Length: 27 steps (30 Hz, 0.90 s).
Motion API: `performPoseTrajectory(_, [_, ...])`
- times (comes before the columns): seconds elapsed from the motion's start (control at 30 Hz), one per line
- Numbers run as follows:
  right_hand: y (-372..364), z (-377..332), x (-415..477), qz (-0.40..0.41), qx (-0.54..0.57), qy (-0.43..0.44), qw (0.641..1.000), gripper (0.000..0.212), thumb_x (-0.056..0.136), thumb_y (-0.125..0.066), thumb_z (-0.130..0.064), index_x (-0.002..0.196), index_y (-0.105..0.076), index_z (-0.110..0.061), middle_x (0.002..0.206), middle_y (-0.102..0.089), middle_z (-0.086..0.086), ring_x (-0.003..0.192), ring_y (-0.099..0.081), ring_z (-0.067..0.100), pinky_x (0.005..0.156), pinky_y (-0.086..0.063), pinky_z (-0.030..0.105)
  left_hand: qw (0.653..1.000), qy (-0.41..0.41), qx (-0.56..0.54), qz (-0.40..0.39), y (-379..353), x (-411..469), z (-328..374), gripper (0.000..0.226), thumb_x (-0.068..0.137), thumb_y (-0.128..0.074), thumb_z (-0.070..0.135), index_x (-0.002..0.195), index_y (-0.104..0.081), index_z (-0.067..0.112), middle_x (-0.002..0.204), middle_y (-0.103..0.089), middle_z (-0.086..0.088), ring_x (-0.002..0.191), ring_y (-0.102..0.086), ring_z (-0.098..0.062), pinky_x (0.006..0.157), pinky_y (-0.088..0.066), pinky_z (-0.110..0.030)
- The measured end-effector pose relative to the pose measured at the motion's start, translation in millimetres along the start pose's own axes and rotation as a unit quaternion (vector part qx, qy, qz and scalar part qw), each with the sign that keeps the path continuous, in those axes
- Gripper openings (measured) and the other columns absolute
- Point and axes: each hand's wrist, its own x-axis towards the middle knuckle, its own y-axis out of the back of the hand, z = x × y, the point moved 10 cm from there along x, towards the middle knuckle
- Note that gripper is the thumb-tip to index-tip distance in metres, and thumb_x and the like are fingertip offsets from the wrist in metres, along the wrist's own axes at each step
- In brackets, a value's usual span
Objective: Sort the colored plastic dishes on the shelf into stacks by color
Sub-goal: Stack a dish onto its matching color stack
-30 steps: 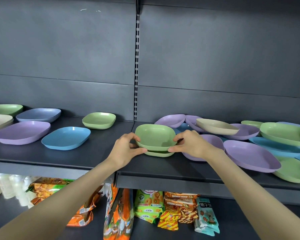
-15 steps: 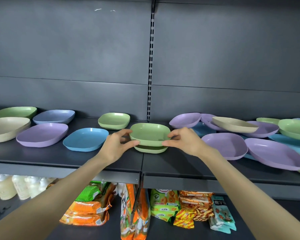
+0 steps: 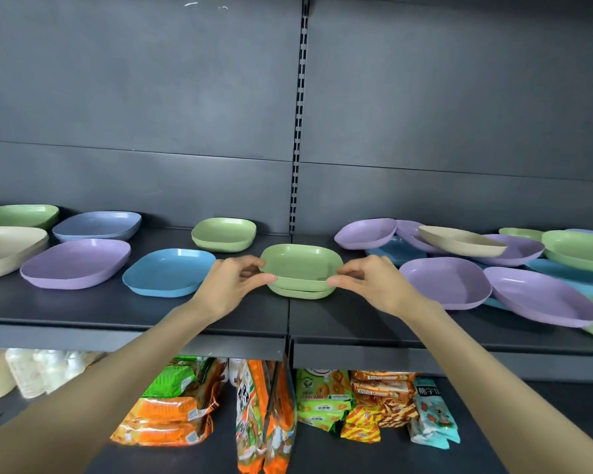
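Green dishes (image 3: pixel 302 270), pinched by left hand (image 3: pixel 231 283) and right hand (image 3: pixel 374 285), could slip apart if tilted.

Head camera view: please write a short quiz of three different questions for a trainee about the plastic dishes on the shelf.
1. True or false: both hands grip the small green plastic dish.
2. What lies directly under it? A) another green plastic dish B) a blue one C) bare shelf
3. Fill in: left of the left hand lies a ___ square plastic dish.

Key: 1 true, the right hand too; 2 A; 3 blue.
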Motion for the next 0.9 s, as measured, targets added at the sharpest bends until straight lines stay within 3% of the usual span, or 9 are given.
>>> performPoseTrajectory(0.13, [1, -3, 1, -0.005, -0.005, 0.007, 1.000, 0.040, 0.084, -0.066, -0.040, 0.110, -0.071, -0.010, 0.108, -0.071, 0.002, 0.097, -0.063, 0.015, 0.092, -0.048, 0.030, 1.000, 0.001, 0.005, -0.001, 0, 1, 1, 0.046, 0.079, -0.073, 0.026, 0.118, -0.063, 0.004, 0.101, -0.069, -0.006, 0.090, -0.062, -0.009, 0.076, -0.037, 0.000])
performPoseTrajectory(0.4, [4, 3, 6, -0.002, 0.004, 0.008, 1.000, 0.043, 0.080, -0.069, -0.047, 0.107, -0.071, -0.013, 0.105, -0.070, -0.005, 0.101, -0.061, 0.016, 0.093, -0.047, 0.033, 1.000, 0.009, -0.009, 0.005, 0, -3, 3, 0.049, 0.078, -0.074, 0.028, 0.120, -0.062, 0.007, 0.105, -0.069, -0.005, 0.096, -0.063, -0.010, 0.092, -0.045, -0.016])
performPoseTrajectory(0.5, [7, -1, 9, -0.007, 0.016, 0.019, 1.000, 0.042, 0.081, -0.068, -0.044, 0.108, -0.071, -0.012, 0.104, -0.071, -0.001, 0.097, -0.063, 0.013, 0.090, -0.048, 0.028, 0.999, 0.016, -0.017, 0.023, 7, -6, 8, 0.049, 0.078, -0.074, 0.026, 0.121, -0.061, 0.006, 0.098, -0.065, 0.001, 0.094, -0.061, -0.008, 0.079, -0.040, 0.001])
performPoseTrajectory(0.57, [8, -5, 13, -0.008, 0.022, 0.023, 0.999, 0.044, 0.081, -0.069, -0.044, 0.111, -0.069, -0.012, 0.106, -0.070, -0.001, 0.099, -0.064, 0.012, 0.092, -0.048, 0.028, 0.999, 0.019, -0.020, 0.037, 15, -8, 12, 0.051, 0.078, -0.074, 0.025, 0.123, -0.060, 0.005, 0.098, -0.063, 0.003, 0.093, -0.061, -0.008, 0.078, -0.039, 0.003])
performPoseTrajectory(0.73, [0, -32, 28, -0.005, 0.049, 0.052, 0.997, 0.050, 0.080, -0.070, -0.044, 0.119, -0.065, -0.013, 0.115, -0.067, -0.003, 0.108, -0.060, 0.011, 0.098, -0.044, 0.026, 0.995, 0.030, -0.012, 0.098, 50, -19, 3, 0.052, 0.077, -0.075, 0.028, 0.123, -0.061, 0.008, 0.098, -0.064, 0.002, 0.096, -0.063, -0.011, 0.090, -0.042, -0.010])
performPoseTrajectory(0.8, [-9, -48, 33, -0.007, 0.053, 0.062, 0.997, 0.050, 0.081, -0.071, -0.042, 0.120, -0.064, -0.012, 0.116, -0.067, -0.003, 0.109, -0.060, 0.010, 0.095, -0.042, 0.022, 0.993, 0.035, -0.015, 0.112, 65, -22, -6, 0.052, 0.076, -0.076, 0.029, 0.122, -0.062, 0.009, 0.100, -0.068, -0.003, 0.101, -0.065, -0.015, 0.099, -0.045, -0.023])
performPoseTrajectory(0.9, [-13, -71, 43, 0.015, 0.051, 0.075, 0.996, 0.045, 0.079, -0.072, -0.041, 0.114, -0.068, -0.013, 0.107, -0.070, -0.001, 0.102, -0.064, 0.016, 0.095, -0.047, 0.029, 0.991, 0.038, -0.024, 0.128, 89, -20, -18, 0.052, 0.074, -0.078, 0.026, 0.121, -0.063, 0.008, 0.105, -0.070, -0.009, 0.101, -0.066, -0.015, 0.100, -0.046, -0.029])
